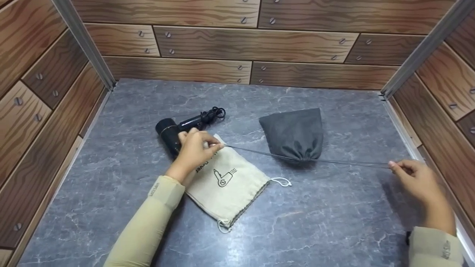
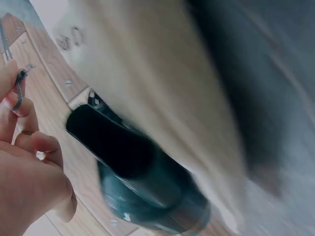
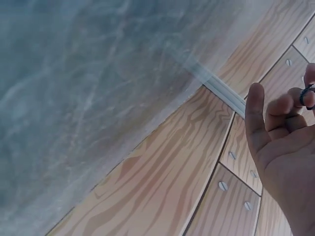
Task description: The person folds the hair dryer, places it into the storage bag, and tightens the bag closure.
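A dark grey drawstring pouch [image 1: 295,131] lies on the table with its neck gathered tight. Its thin grey drawstring [image 1: 352,162] stretches out to both sides of the neck. My left hand [image 1: 196,147] pinches one end of the string, above the beige cloth bag; the knotted end [image 2: 19,83] shows between the fingers in the left wrist view. At the right, my right hand [image 1: 417,180] pinches the other end, with a bit of cord [image 3: 306,94] at the fingertips. The beige bag [image 1: 230,185] lies flat, with a printed hair dryer picture and white cords.
A black hair dryer [image 1: 169,131] with its cord [image 1: 213,114] bundled lies behind the left hand, partly hidden by it. Wood-patterned walls [image 1: 252,42] enclose the grey marbled table [image 1: 315,226] at the back and both sides.
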Motion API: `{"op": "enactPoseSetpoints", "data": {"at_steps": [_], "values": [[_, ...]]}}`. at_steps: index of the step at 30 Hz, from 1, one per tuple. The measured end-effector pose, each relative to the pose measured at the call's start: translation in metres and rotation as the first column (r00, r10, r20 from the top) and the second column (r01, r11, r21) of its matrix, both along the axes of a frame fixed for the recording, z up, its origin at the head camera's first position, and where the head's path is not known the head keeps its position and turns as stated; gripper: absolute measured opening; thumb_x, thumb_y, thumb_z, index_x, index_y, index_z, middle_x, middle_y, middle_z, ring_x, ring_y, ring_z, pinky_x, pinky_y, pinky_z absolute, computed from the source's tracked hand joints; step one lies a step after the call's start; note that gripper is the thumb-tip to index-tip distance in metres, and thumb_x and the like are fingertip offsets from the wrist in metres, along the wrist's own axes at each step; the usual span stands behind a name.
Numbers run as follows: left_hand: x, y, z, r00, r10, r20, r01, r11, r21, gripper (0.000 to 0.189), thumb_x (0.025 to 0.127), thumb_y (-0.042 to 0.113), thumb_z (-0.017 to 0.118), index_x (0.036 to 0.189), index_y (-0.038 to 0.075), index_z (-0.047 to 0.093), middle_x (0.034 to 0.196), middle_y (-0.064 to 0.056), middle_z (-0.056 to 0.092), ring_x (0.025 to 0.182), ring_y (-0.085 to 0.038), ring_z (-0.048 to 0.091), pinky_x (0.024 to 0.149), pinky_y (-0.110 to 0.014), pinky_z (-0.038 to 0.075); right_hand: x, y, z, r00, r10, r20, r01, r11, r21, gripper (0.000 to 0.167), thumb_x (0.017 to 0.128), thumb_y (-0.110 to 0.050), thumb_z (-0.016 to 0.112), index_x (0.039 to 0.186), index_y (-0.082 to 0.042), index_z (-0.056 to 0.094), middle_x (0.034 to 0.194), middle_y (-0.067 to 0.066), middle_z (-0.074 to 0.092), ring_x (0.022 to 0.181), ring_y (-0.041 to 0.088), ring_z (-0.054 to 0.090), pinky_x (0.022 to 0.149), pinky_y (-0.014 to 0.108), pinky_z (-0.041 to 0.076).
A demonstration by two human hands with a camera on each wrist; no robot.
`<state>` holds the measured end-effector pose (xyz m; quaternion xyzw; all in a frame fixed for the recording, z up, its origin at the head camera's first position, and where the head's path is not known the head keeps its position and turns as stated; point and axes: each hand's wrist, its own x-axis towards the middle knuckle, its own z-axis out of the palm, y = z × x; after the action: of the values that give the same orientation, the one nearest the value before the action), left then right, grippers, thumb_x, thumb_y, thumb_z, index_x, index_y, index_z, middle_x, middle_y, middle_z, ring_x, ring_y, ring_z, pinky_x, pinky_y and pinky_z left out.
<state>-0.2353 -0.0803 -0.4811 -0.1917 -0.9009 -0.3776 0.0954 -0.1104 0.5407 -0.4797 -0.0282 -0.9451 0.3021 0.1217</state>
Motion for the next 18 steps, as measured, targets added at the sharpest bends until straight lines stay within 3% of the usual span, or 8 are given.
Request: {"op": "enactPoseSetpoints", "data": {"at_steps": [4, 9, 13, 18], "values": [[0.003, 0.01, 0.007, 0.999, -0.029, 0.031, 0.028, 0.999, 0.038, 0.013, 0.091, 0.03, 0.085, 0.089, 0.018, 0.083, 0.088, 0.005, 0.077, 0.089, -0.021, 0.051, 0.101, -0.051, 0.019, 0.002, 0.003, -0.001, 1.0, -0.019, 0.005, 0.019, 1.0, -0.006, 0.031, 0.107, -0.023, 0.063, 0.09, 0.002, 0.07, 0.08, -0.02, 0.056, 0.072, -0.004, 0.048, 0.062, 0.016, 0.039], [0.006, 0.018, 0.011, 0.999, -0.024, 0.032, 0.022, 0.999, 0.05, 0.01, 0.092, 0.028, 0.084, 0.091, 0.018, 0.083, 0.087, 0.004, 0.075, 0.09, -0.019, 0.055, 0.1, -0.05, 0.021, -0.001, 0.002, -0.002, 0.999, -0.03, -0.013, 0.03, 1.0, -0.006, 0.03, 0.106, -0.021, 0.064, 0.091, 0.003, 0.072, 0.085, -0.029, 0.054, 0.081, -0.014, 0.047, 0.073, 0.007, 0.037], [0.008, 0.023, 0.012, 0.997, -0.066, 0.043, 0.063, 0.996, 0.067, 0.009, 0.092, 0.026, 0.084, 0.091, 0.018, 0.083, 0.089, 0.005, 0.076, 0.09, -0.016, 0.063, 0.101, -0.049, 0.021, -0.006, -0.004, -0.001, 0.992, -0.103, -0.077, 0.102, 0.995, -0.013, 0.031, 0.107, -0.019, 0.06, 0.093, 0.007, 0.068, 0.089, -0.017, 0.051, 0.084, -0.013, 0.041, 0.076, 0.009, 0.033], [0.013, 0.029, 0.013, 0.982, -0.172, 0.075, 0.165, 0.981, 0.098, 0.008, 0.093, 0.026, 0.083, 0.092, 0.018, 0.082, 0.09, 0.006, 0.077, 0.09, -0.013, 0.068, 0.103, -0.049, 0.019, -0.014, -0.018, 0.006, 0.957, -0.246, -0.152, 0.239, 0.969, -0.063, 0.033, 0.108, -0.019, 0.056, 0.095, 0.01, 0.064, 0.1, -0.002, 0.044, 0.09, -0.01, 0.033, 0.082, 0.022, 0.029]]}}
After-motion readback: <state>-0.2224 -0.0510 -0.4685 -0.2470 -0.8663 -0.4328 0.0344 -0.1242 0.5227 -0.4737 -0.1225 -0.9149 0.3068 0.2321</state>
